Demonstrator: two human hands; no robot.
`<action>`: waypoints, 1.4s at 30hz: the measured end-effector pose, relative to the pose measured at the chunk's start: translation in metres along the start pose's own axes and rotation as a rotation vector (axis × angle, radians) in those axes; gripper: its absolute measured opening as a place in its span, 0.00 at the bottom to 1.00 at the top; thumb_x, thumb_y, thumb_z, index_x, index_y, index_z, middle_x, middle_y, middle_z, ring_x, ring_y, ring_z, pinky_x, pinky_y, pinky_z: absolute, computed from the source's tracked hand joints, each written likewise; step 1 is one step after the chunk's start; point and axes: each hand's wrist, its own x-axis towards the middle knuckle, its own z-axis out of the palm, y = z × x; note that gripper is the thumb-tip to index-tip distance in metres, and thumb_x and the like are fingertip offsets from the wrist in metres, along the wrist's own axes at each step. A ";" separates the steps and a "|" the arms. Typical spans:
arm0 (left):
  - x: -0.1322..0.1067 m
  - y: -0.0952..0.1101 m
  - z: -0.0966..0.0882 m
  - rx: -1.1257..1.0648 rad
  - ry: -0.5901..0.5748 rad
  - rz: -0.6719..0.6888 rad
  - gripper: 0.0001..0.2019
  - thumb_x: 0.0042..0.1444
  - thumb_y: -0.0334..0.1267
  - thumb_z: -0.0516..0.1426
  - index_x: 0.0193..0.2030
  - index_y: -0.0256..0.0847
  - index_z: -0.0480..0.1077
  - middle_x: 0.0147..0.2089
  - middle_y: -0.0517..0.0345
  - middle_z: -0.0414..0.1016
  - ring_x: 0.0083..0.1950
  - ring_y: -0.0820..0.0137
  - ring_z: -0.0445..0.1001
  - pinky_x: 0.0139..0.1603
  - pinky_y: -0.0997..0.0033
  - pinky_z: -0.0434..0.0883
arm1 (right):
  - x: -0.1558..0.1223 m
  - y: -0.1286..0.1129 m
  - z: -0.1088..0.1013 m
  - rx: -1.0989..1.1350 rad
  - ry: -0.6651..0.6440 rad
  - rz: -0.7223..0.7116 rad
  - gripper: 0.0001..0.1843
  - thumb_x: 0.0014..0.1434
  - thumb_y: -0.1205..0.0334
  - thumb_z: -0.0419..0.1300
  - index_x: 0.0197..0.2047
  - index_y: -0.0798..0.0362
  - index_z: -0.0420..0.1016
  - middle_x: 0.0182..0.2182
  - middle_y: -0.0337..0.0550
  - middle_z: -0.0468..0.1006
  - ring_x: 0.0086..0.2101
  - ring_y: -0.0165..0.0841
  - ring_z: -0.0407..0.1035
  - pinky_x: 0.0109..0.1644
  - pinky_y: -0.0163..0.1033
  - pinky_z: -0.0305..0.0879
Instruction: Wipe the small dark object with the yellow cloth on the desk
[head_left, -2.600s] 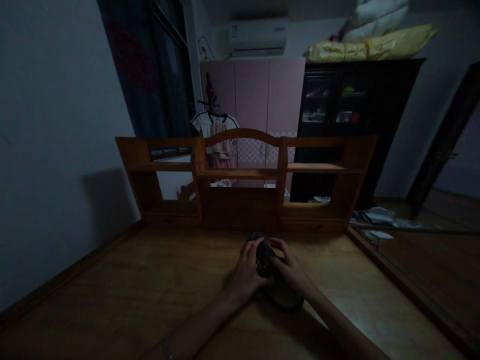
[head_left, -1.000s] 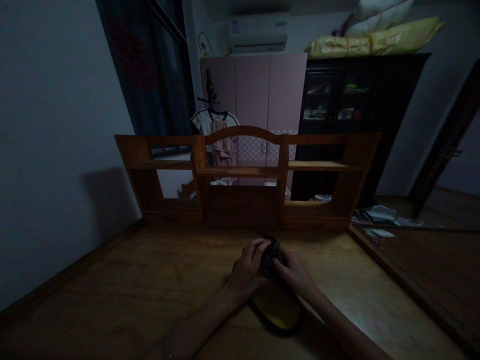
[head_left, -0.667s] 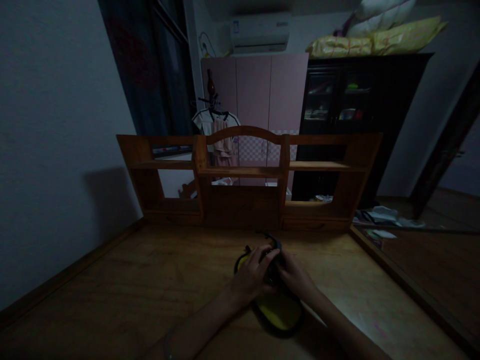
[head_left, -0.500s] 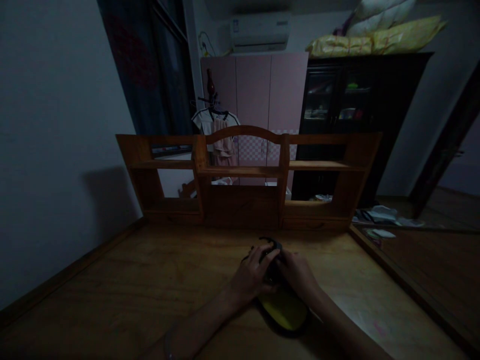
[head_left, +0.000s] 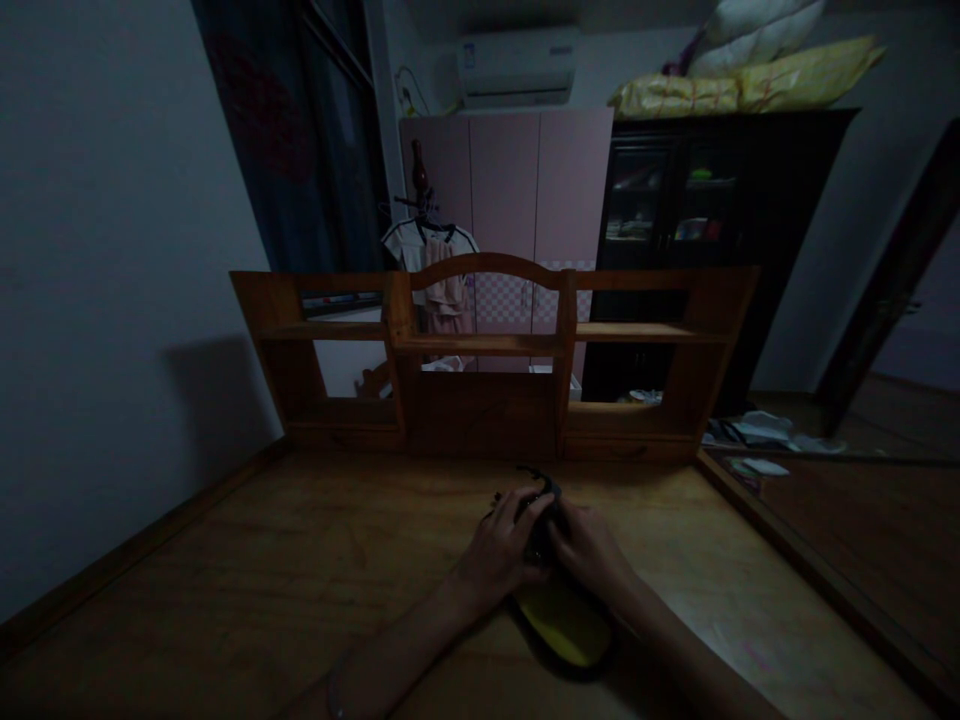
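A sandal (head_left: 564,622) with a yellow insole and a dark rim lies on the bare wooden tabletop (head_left: 300,560), its rounded end towards me. Dark straps rise at its far end, and a thin strap end curls up beyond my fingers. My left hand (head_left: 501,545) is closed around the strap part from the left, fingers bent over the top. From the right, my right hand (head_left: 589,548) pinches the same dark strap part. Both hands touch there, and the fingertips hide most of the straps. Dim light leaves the details of any buckle unclear.
A wooden shelf unit (head_left: 480,343) stands along the table's far edge. A white wall (head_left: 112,300) borders the left side. Along the right runs a raised wooden edge (head_left: 787,555). Behind are a pink wardrobe (head_left: 502,190) and a dark cabinet (head_left: 780,190).
Both hands keep their hold on the strap part, with only slight finger movement. The sandal's near end has shifted very slightly towards me; the view has moved a little.
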 end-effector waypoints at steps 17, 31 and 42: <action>0.000 0.003 -0.001 -0.036 -0.017 -0.013 0.49 0.36 0.31 0.69 0.65 0.51 0.50 0.62 0.53 0.56 0.62 0.57 0.60 0.60 0.54 0.64 | 0.003 0.002 0.000 -0.011 0.009 0.026 0.11 0.60 0.62 0.51 0.43 0.55 0.71 0.33 0.47 0.79 0.33 0.37 0.74 0.33 0.35 0.62; 0.001 0.002 -0.002 -0.068 0.011 0.013 0.46 0.39 0.31 0.67 0.65 0.51 0.50 0.63 0.52 0.55 0.64 0.57 0.57 0.64 0.53 0.60 | 0.001 0.000 -0.002 -0.022 0.065 0.069 0.16 0.60 0.57 0.53 0.49 0.54 0.70 0.33 0.47 0.80 0.33 0.39 0.74 0.34 0.35 0.62; 0.000 -0.002 0.001 -0.010 -0.005 0.010 0.47 0.39 0.35 0.68 0.65 0.49 0.50 0.63 0.50 0.54 0.65 0.56 0.55 0.64 0.53 0.59 | -0.001 0.007 0.006 -0.075 0.076 0.072 0.30 0.62 0.56 0.49 0.63 0.63 0.52 0.39 0.57 0.78 0.37 0.44 0.74 0.37 0.42 0.66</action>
